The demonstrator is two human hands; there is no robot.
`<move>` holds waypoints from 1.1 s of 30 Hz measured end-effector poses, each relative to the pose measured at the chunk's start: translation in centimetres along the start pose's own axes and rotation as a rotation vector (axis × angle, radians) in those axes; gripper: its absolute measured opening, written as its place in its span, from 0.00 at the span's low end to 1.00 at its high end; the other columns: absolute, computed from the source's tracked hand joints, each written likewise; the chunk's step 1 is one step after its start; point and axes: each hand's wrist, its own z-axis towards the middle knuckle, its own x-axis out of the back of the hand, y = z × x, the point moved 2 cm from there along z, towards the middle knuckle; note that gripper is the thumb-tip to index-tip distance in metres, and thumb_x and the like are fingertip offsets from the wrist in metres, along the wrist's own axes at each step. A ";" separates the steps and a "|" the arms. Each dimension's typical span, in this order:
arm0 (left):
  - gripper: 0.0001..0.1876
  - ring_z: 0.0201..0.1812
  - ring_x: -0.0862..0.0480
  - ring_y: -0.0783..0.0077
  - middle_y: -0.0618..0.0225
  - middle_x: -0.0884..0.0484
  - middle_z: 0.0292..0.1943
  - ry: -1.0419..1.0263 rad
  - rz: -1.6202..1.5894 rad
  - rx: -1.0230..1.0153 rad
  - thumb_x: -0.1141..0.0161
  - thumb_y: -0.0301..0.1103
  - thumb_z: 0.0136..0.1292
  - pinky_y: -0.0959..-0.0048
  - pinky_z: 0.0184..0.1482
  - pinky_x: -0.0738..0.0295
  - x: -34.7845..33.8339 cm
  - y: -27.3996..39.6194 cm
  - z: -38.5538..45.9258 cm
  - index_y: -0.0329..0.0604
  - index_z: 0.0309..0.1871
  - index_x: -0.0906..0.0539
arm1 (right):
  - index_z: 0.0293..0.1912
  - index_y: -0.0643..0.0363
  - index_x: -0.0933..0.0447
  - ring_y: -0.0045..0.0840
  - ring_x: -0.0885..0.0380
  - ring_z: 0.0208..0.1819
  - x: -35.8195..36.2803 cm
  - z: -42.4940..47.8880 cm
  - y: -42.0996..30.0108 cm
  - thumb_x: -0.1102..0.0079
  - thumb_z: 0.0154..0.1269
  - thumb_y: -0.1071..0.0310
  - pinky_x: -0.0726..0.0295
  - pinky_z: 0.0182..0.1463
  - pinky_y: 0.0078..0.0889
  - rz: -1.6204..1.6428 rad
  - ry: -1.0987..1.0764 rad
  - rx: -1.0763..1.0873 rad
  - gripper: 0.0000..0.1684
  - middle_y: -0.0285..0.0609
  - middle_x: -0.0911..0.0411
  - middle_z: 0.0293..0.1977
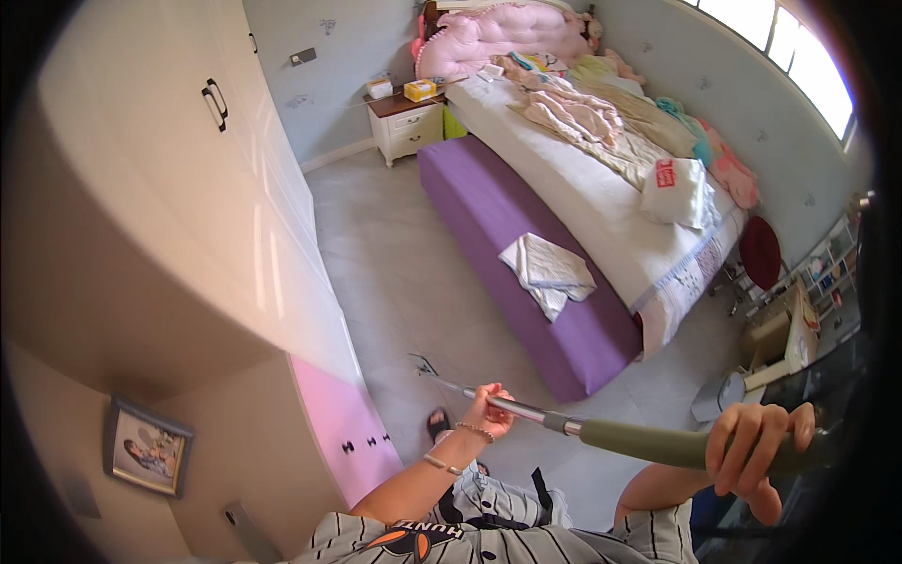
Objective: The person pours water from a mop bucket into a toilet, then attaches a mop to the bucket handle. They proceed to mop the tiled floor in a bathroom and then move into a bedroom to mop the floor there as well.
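A long telescopic pole [525,411] with a metal shaft runs across in front of me, tilted down toward the floor. Around the metal part curl the fingers of my left hand [493,410], with bracelets on that wrist. My right hand [750,451] grips the thick olive-green handle [641,440] at the upper end, its thumb underneath. Down at the far end, a thin, dark frame-like head [424,366] is at the grey tiled floor [394,282]; it is too small to make out fully.
A purple bench [479,190] bearing a crumpled white cloth [550,271] stands beside the bed [564,162]. White wardrobe doors [232,162] and a pink cabinet [345,423] line the left. Farther off is a nightstand [405,127]; a desk [782,331] and red chair [761,252] are right.
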 end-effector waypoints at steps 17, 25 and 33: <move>0.09 0.24 0.24 0.73 0.72 0.28 0.17 0.065 -0.195 -0.192 0.41 0.29 0.53 0.74 0.30 0.24 -20.4 34.3 14.7 0.43 0.20 0.28 | 0.19 0.60 0.38 0.24 0.32 0.07 19.4 15.7 40.6 0.41 0.57 0.67 0.31 0.11 0.22 0.160 0.154 -0.121 0.18 0.42 0.32 0.09; 0.10 0.25 0.22 0.78 0.75 0.23 0.20 0.088 -0.071 -0.165 0.40 0.30 0.52 0.78 0.24 0.27 -29.7 50.8 22.4 0.48 0.19 0.28 | 0.16 0.62 0.36 0.26 0.35 0.07 26.2 25.5 61.3 0.38 0.54 0.70 0.35 0.11 0.25 0.243 0.141 -0.241 0.18 0.41 0.35 0.07; 0.10 0.23 0.25 0.74 0.70 0.27 0.17 0.042 -0.304 -0.371 0.42 0.25 0.48 0.77 0.26 0.27 -40.2 68.3 24.5 0.45 0.16 0.31 | 0.18 0.63 0.36 0.26 0.40 0.09 29.1 38.0 81.5 0.37 0.53 0.72 0.42 0.12 0.25 0.464 -0.057 -0.424 0.17 0.40 0.37 0.09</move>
